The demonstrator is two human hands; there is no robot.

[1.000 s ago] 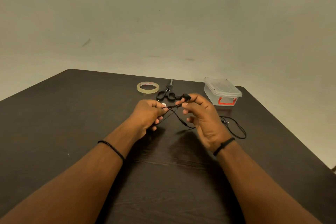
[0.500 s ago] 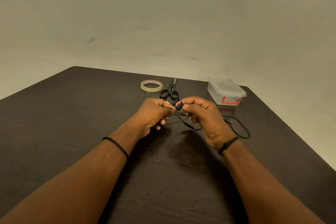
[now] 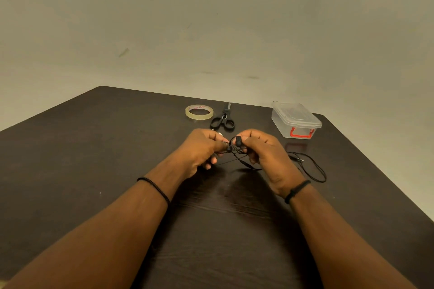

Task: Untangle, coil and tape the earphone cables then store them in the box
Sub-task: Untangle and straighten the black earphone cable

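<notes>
Fingertips [image 3: 244, 141] of our right hand [image 3: 270, 159] and left hand [image 3: 199, 150] pinch the earphone cable [image 3: 312, 166] above the table [image 3: 70, 159], mid-width, its tail trailing toward the right edge. Hasty pulling may, we judge, tighten the knot.

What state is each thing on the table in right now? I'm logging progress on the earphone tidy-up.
earphone cable: tangled, uncoiled, part trailing on the table
left hand: pinching the cable
right hand: pinching an earbud
tape roll: lying flat, untouched
scissors: closed, lying flat
box: lid on, red latch down
</notes>
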